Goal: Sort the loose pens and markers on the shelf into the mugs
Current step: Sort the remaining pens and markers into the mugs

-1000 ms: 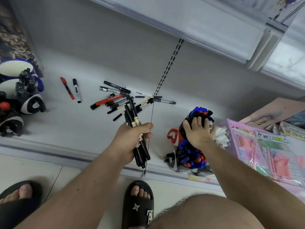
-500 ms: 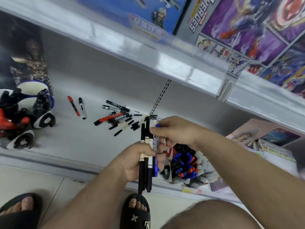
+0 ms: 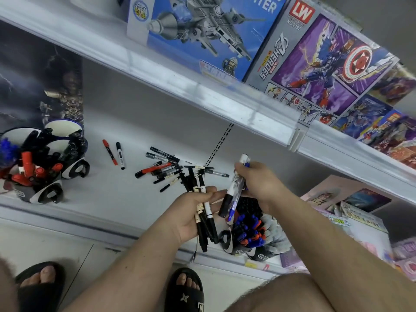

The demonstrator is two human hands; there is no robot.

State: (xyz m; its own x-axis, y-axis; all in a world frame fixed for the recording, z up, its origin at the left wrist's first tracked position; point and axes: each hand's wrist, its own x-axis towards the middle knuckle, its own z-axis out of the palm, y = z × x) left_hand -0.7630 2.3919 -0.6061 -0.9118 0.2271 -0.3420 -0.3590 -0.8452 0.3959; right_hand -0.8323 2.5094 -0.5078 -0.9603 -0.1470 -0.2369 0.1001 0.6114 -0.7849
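Since half a second ago: right hand (image 3: 254, 181) lifted off left-hand bundle toward 1 o'clock, carrying off white-barrelled black-capped marker (image 3: 234, 188) and slim blue-capped pen (image 3: 233, 209); head view tilted up, toy boxes (image 3: 247, 41) on upper shelf now showing.

Left hand (image 3: 193, 212): fingers curled round bundle of black pens (image 3: 203, 212), tips fanned toward 12 o'clock. Right hand: pinching marker and blue pen together, caps hanging toward 6 o'clock, directly above cluster of mugs packed with blue and orange pens (image 3: 249, 230).

Loose pile of black and red pens (image 3: 166, 170): on white shelf (image 3: 112, 194) at 12 o'clock of left hand. Red marker (image 3: 109, 152) and black-and-white marker (image 3: 120, 155) at 10 o'clock. Black-and-white mugs of black and red markers (image 3: 40, 167) at far 9 o'clock.

Advice for step: split the pair by colour before release; lower blue pen cap-down into blue mug; avoid dropping from height, mugs near full; keep left grip firm, bundle splayed.

Not legible: mug rims under right hand covered; exact count in bundle unclear; lower barrel ends hidden in palm; free room in right-hand mugs uncertain.
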